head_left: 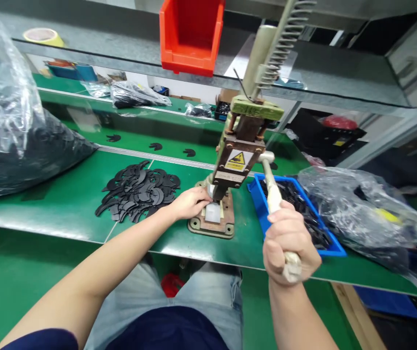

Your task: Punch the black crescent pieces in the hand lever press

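Observation:
My right hand (pixel 291 243) is wrapped round the pale lever handle (pixel 274 192) of a hand press (pixel 235 158), which stands on the bench. The fingers of my left hand (pixel 192 201) are closed at the press base (pixel 226 224), right beside the lower end of the ram. What they pinch, if anything, is hidden by the fingers and the tooling. A small whitish block (pixel 213 213) sits on the base just in front of those fingertips. Left of the press lies a heap of flat, curved black pieces (pixel 138 192).
A blue tray (pixel 334 248) of black parts stands right of the press, beside a clear plastic bag (pixel 361 209). On the left bulges a big bag of black pieces (pixel 22 126). Several black pieces (pixel 155 146) lie behind. An orange bin (pixel 190 63) sits on the shelf above.

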The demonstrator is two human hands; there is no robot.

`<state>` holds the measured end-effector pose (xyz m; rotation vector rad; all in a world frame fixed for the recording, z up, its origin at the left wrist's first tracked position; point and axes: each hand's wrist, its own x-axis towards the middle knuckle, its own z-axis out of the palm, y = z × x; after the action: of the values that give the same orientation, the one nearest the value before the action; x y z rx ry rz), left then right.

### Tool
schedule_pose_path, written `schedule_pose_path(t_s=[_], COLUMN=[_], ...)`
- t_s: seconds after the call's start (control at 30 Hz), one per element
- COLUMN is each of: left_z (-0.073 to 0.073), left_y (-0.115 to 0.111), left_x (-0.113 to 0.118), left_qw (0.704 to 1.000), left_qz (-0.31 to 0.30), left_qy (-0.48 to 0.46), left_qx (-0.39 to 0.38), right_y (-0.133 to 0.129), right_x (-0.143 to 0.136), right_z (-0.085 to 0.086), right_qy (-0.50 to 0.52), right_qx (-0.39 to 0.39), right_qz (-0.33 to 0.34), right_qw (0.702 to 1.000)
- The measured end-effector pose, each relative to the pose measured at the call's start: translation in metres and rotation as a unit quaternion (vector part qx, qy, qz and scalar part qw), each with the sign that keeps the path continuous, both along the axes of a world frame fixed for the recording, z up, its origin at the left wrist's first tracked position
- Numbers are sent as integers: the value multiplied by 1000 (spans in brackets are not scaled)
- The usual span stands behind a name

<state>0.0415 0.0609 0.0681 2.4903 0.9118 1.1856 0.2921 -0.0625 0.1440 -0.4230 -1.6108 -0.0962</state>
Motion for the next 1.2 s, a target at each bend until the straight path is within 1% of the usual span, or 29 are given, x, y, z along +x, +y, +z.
schedule_pose_path(t_s=[0.07, 0.1, 0.13, 0.17, 0.23, 0.3, 0.33, 0.4, 0.43, 0.5, 0.6, 0.8, 0.9, 1.07, 1.2], left_z=[4, 7, 11, 15, 23, 29, 30, 29, 29, 27, 27, 35, 40, 45, 48], left_y=[3, 7, 13, 19, 34, 49, 56, 65, 68, 73, 77, 77, 74, 72, 74], left_x=[-7, -14, -23, -36, -67, -100, -114, -136, -142, -146, -143, -143, -143, -137, -129], left_qw=[1000, 998, 995, 987, 957, 920, 907, 890, 883, 871, 861, 867, 863, 853, 848], left_qz=[10, 33, 70, 121, 236, 317, 321, 299, 282, 261, 245, 209, 201, 186, 183], left_qy=[24, 46, 74, 105, 169, 231, 271, 342, 371, 411, 437, 448, 461, 483, 494], left_qx=[-1, 0, 1, 2, -2, -26, -33, -48, -56, -73, -80, -56, -36, -64, -53], right_y=[2, 3, 4, 5, 6, 7, 8, 9, 10, 10, 9, 8, 9, 10, 9], right_x=[1, 0, 0, 0, -1, -1, -1, -1, -1, -1, -2, -2, -2, -3, -3], right_z=[-9, -11, -12, -11, -10, -10, -10, -11, -11, -12, -12, -11, -11, -12, -11], right_qy=[13, 21, 21, 21, 20, 21, 23, 28, 29, 32, 35, 30, 33, 40, 36], right_qx=[26, 41, 43, 43, 43, 50, 53, 58, 58, 59, 57, 56, 58, 62, 56], right_qz=[5, 14, 18, 21, 24, 27, 29, 32, 31, 26, 21, 26, 25, 19, 19], right_qw=[1000, 999, 999, 999, 999, 998, 998, 997, 997, 997, 998, 998, 997, 997, 998])
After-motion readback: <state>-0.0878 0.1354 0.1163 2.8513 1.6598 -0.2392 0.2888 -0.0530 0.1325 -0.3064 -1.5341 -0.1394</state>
